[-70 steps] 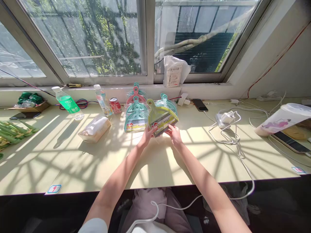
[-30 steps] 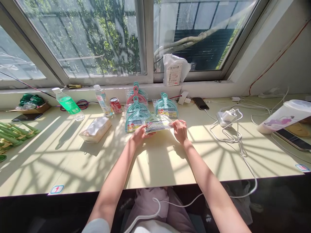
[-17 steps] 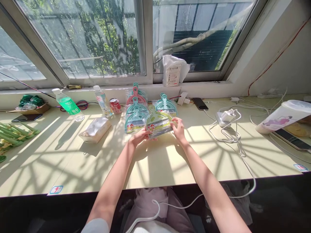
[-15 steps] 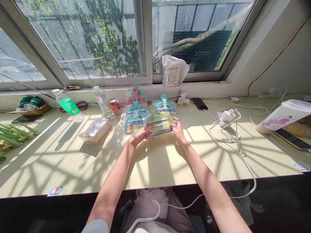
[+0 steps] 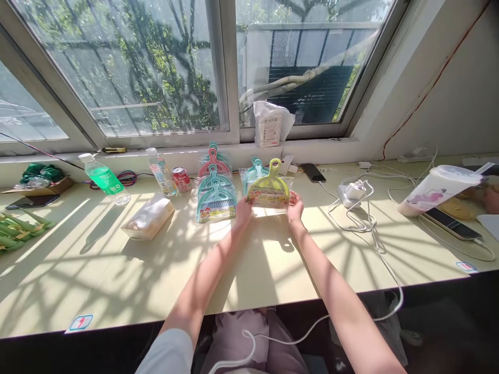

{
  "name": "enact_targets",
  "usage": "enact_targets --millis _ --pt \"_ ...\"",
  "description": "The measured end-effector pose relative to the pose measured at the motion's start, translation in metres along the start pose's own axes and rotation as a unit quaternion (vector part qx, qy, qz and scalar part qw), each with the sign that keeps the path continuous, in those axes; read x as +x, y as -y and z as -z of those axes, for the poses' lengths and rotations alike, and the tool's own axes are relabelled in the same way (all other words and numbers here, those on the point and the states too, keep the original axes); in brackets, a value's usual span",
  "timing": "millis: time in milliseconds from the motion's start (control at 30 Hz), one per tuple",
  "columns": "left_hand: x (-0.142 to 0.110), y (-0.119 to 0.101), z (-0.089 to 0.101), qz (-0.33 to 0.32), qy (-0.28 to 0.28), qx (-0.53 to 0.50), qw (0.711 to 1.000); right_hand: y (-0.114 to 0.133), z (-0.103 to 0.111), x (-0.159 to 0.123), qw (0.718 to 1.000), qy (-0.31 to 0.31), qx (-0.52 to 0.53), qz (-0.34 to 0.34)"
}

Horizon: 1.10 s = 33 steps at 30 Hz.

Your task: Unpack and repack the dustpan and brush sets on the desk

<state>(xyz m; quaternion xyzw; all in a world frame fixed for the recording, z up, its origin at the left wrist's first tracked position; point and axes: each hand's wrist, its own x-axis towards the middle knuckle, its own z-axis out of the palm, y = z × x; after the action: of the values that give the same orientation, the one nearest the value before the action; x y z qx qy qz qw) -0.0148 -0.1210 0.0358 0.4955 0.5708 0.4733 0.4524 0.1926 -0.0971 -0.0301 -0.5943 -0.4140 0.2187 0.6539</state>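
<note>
A yellow-green dustpan set in clear wrap is held between both hands over the desk. My left hand grips its lower left corner and my right hand grips its lower right corner. It covers most of a teal dustpan pack lying behind it. To the left lies a stack of teal packs, with a pink one further back.
A tissue pack, two bottles and a red can stand at the left. Chargers with white cables, a phone and a lidded cup are at the right. A white bag rests on the sill.
Both hands carried the yellow-green pack forward and a little right, from in front of the stacks to on top of the teal pack at the right.
</note>
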Motion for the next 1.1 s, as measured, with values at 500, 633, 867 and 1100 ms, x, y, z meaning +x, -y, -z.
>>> enact_targets --millis 500,633,867,1100 --pt "0.079 -0.001 -0.028 -0.106 -0.084 0.002 0.991 -0.029 -0.065 0.092 0.972 0.162 -0.168 0.031" --pt "0.104 0.002 -0.021 -0.056 -0.067 0.003 0.996 -0.032 -0.068 0.111 0.975 0.186 -0.121 0.023" --pt "0.130 0.000 -0.011 -0.012 -0.046 -0.010 0.999 -0.018 -0.066 0.119 0.975 0.207 -0.076 0.005" --pt "0.125 0.006 -0.015 -0.112 -0.090 0.009 0.990 -0.014 -0.073 0.108 0.987 0.148 0.018 0.057"
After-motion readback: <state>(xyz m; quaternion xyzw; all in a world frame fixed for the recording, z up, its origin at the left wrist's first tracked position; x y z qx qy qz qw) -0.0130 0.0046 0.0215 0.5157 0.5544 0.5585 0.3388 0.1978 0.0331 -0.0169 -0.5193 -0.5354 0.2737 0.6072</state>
